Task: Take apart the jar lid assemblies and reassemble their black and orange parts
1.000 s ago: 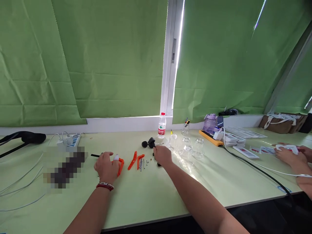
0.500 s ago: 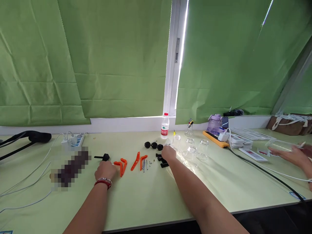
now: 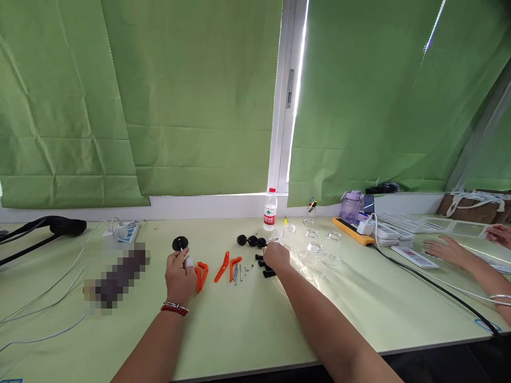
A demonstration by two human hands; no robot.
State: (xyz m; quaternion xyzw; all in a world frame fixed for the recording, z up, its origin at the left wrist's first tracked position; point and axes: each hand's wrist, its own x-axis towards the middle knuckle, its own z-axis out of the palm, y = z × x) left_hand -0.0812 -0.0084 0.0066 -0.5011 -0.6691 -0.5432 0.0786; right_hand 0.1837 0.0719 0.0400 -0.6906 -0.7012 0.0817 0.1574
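My left hand (image 3: 181,276) is closed on a black round disc (image 3: 180,243), raised at the fingertips with its flat face toward me. Beside that hand lie orange angled plastic pieces (image 3: 203,275), partly covered by it. More orange pieces (image 3: 222,267) and several metal bolts (image 3: 236,274) with small nuts are to the right. My right hand (image 3: 277,257) is closed at the small black blocks (image 3: 268,271); a thin pale shape shows at its fingertips, too small to name. Several black round discs (image 3: 252,240) lie in a row just behind it.
Clear glasses (image 3: 332,249) stand right of my right hand. Behind are a water bottle (image 3: 270,209), an orange-edged power strip (image 3: 353,231) and a purple bottle (image 3: 351,206). Cables cross both sides. At far right, another person's hands (image 3: 449,251) are near white cards and a clear box.
My left hand has lifted and turned the black disc, so its round face now shows. My right hand has barely moved. The other person's hands have shifted with the clear box.
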